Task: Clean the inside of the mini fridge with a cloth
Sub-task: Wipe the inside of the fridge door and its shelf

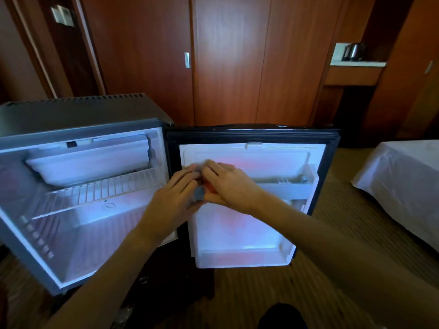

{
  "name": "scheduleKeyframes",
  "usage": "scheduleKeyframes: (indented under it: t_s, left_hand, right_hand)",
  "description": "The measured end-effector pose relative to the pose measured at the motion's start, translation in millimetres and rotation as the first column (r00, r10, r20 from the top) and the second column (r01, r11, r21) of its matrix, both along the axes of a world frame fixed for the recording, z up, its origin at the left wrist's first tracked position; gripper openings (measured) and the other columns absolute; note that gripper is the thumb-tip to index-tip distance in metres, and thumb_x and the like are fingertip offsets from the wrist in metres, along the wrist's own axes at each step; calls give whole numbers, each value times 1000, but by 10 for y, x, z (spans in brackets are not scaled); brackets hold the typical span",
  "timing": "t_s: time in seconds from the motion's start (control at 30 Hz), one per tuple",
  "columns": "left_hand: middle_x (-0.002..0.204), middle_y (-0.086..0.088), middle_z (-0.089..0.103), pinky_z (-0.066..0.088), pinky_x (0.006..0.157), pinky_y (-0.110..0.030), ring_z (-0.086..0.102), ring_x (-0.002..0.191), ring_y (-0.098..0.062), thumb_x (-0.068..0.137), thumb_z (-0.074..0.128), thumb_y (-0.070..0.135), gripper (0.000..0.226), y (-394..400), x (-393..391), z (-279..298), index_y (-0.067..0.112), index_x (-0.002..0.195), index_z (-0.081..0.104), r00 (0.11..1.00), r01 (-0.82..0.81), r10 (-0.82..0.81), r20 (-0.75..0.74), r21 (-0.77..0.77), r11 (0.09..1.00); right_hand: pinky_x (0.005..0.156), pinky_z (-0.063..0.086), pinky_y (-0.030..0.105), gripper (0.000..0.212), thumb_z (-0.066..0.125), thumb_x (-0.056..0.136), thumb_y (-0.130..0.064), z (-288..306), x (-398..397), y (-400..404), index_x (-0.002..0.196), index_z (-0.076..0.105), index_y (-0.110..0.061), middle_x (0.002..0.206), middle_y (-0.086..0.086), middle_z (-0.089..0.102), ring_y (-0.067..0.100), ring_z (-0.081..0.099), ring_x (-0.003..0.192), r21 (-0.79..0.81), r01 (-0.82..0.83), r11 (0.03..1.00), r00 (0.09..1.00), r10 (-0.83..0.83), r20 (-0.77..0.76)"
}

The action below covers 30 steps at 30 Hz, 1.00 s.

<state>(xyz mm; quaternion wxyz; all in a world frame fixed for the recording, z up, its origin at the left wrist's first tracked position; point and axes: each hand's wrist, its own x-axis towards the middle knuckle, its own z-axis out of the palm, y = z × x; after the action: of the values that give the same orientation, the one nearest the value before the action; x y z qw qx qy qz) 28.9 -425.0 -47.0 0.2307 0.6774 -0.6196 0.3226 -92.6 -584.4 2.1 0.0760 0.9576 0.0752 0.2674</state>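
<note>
The mini fridge [78, 148] stands open on the floor, its white inside lit, with a wire shelf [99, 188] and a white freezer box [90, 160] under the top. Its door [251, 224] is swung fully open to the right, inner side facing me, with a door shelf [289, 186]. My left hand [173, 198] and my right hand [228, 184] meet at the door's left edge. A small grey cloth [199, 193] is pinched between them, mostly hidden, with something orange showing beside it.
Wooden wardrobe doors [228, 67] rise behind the fridge. A bed with a white sheet [403, 176] is at the right. A kettle [354, 51] sits on a shelf at the back right. Striped carpet [261, 293] covers the floor.
</note>
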Motion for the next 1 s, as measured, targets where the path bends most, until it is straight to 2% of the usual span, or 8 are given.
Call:
scheduleKeyframes:
  t_s: [0.1, 0.2, 0.3, 0.47, 0.63, 0.73, 0.9, 1.0]
  left_hand:
    - [136, -8, 60, 60, 87, -37, 44, 139, -24, 81, 80, 33, 54, 5, 16, -13, 4, 124, 64, 999, -43, 44, -21, 30, 999]
    - [136, -8, 60, 59, 91, -38, 45, 139, -24, 84, 77, 36, 52, -11, 29, -40, 4, 123, 65, 998, -54, 55, -21, 33, 998]
    - [135, -7, 60, 57, 94, -35, 44, 139, -23, 86, 73, 38, 50, -17, 38, -58, 4, 122, 65, 999, -42, 42, -14, 14, 999]
    - [138, -7, 59, 59, 90, -37, 43, 141, -23, 85, 76, 35, 52, 12, 10, -50, 5, 126, 63, 998, -40, 41, -48, 17, 999]
    - [140, -11, 58, 47, 101, -32, 46, 138, -27, 87, 67, 43, 59, 8, -40, -10, 4, 132, 60, 998, -8, 8, -59, 2, 1000]
    - [137, -11, 60, 55, 93, -37, 47, 137, -26, 84, 74, 38, 57, 12, -30, -1, 4, 128, 62, 997, -36, 37, -63, 18, 999]
    - [138, -8, 59, 58, 92, -40, 44, 140, -24, 83, 78, 34, 54, 2, -2, -49, 5, 126, 64, 996, -54, 56, -71, 34, 998]
    - [140, -9, 58, 57, 95, -42, 44, 140, -25, 83, 79, 33, 55, -19, 10, -94, 4, 126, 62, 996, -51, 51, -69, 7, 999]
  right_hand:
    - [76, 52, 43, 44, 69, 88, -30, 67, -285, -250, 117, 58, 2, 119, 20, 59, 36, 62, 94, -11, 22, 1000, 998, -22, -56]
    - [61, 54, 48, 23, 68, 85, -18, 74, -635, -585, 97, 56, -2, 102, 17, 56, 35, 58, 81, 14, 84, 996, 995, -83, -49]
    - [53, 52, 46, 16, 61, 86, -18, 67, -756, -680, 89, 53, -5, 91, 13, 53, 31, 55, 73, 0, 94, 996, 996, -94, 7]
    - [63, 53, 36, 32, 56, 85, -28, 15, -318, -235, 106, 58, -4, 99, 16, 64, 33, 64, 72, -28, 50, 998, 995, -47, 92]
    - [79, 53, 39, 43, 63, 94, -38, 7, 0, 22, 120, 57, -3, 119, 15, 59, 28, 63, 92, 19, -4, 1000, 1000, 4, 1]
    - [71, 51, 38, 45, 68, 89, -34, 62, -232, -138, 118, 59, 0, 118, 17, 60, 31, 64, 88, -27, 27, 999, 999, -28, -33]
    - [57, 54, 46, 24, 68, 86, -17, 59, -663, -497, 99, 58, 1, 102, 17, 58, 33, 59, 77, 11, 134, 991, 991, -134, -4]
    - [59, 54, 43, 32, 63, 86, -21, 36, -520, -336, 107, 62, 3, 106, 20, 63, 37, 63, 77, 7, 130, 991, 991, -130, 43]
